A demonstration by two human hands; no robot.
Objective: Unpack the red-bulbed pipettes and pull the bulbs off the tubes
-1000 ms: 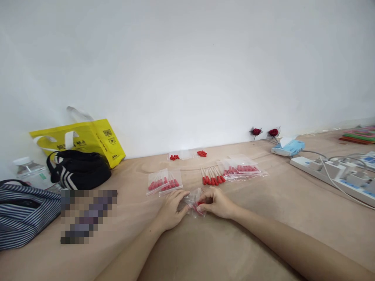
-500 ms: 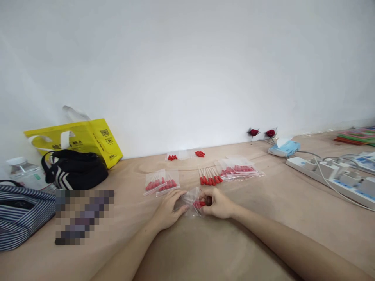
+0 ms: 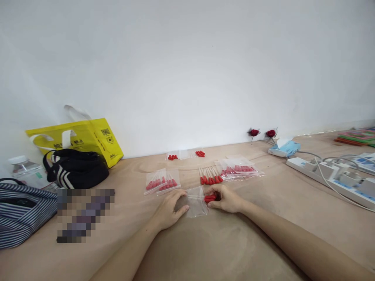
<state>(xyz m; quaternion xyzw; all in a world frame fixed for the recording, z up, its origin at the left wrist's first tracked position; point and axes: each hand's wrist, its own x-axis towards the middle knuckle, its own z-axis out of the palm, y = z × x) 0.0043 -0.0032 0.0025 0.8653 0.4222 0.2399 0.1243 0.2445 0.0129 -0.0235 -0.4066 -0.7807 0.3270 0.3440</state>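
Note:
A small clear zip bag lies on the table between my hands. My left hand rests at its left edge, thumb and fingers apart, the fingertips touching or nearly touching the plastic. On the other side, my right hand pinches a bunch of red-tipped sticks at their red ends. Their pale shafts reach left, into or over the bag; I cannot tell which. Just beyond, a row of loose red-tipped sticks lies fanned out. Filled bags of the same sticks sit to the left, with more filled bags to the right.
Two small bags with red pieces lie near the wall. A yellow bag, a black pouch and a striped bag stand left. Tissues and a power strip with cables are right.
My right hand has shifted slightly right with the sticks, whose red ends are now lined up at the bag's right edge. The bag lies flatter. My left hand has barely moved.

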